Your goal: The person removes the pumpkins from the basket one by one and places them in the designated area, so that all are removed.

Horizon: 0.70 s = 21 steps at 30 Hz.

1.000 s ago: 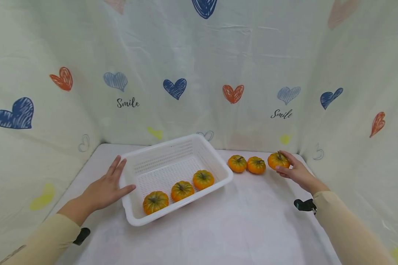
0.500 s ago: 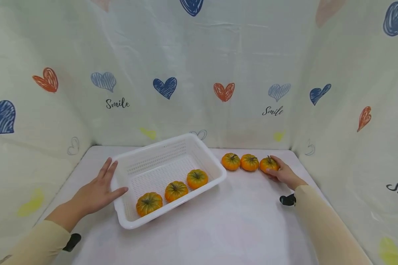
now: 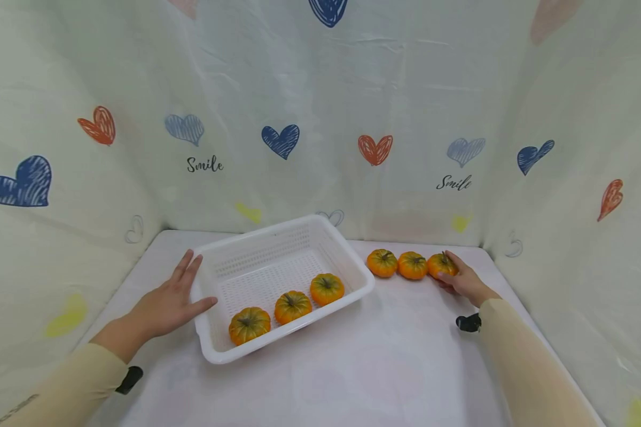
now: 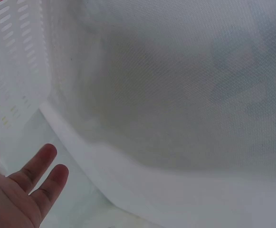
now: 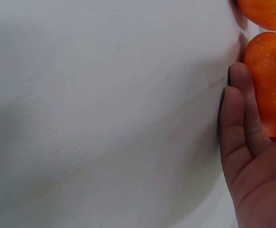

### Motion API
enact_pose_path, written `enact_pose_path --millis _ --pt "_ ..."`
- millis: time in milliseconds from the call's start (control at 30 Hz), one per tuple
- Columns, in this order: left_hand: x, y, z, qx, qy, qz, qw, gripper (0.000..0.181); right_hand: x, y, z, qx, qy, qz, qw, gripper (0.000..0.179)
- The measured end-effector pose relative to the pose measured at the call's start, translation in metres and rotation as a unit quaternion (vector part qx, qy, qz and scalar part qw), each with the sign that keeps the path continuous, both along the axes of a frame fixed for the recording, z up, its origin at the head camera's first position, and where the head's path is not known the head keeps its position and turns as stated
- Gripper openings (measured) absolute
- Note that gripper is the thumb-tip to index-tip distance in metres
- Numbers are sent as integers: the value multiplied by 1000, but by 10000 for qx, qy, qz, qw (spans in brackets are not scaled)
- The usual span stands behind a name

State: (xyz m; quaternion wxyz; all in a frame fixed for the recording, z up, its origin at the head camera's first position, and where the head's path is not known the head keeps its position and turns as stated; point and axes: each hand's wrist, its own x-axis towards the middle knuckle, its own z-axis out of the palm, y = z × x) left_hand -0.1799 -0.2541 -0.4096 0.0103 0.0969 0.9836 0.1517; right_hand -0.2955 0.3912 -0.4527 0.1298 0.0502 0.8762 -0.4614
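Note:
At the right end of a row on the table, my right hand [image 3: 466, 283] holds a small orange pumpkin [image 3: 441, 265], its thumb on the near side. In the right wrist view that pumpkin [image 5: 267, 90] lies against the fingers, and part of it is cut off by the frame. Just left of it sit a middle pumpkin [image 3: 412, 265] and a left pumpkin [image 3: 381, 263]. My left hand [image 3: 162, 308] rests with spread, straight fingers at the left rim of a white plastic basket [image 3: 280, 235]. Three more pumpkins [image 3: 292, 308] line the basket's near side.
A white cloth covers the table [image 3: 352, 367]. Pale curtains [image 3: 326, 89] with printed hearts stand close behind the table and along both sides. The basket sits at a slant, its right corner near the row of pumpkins.
My right hand has brought its pumpkin left and down onto the table beside the middle pumpkin. The left hand and basket have stayed in place; the head view swayed slightly.

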Motion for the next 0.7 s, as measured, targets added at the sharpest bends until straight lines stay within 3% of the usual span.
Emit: enact_pose_path --millis 700 --pt "1 2 0 -94 -8 83 9999 103 -1 4 -10 132 32 -62 9999 83"
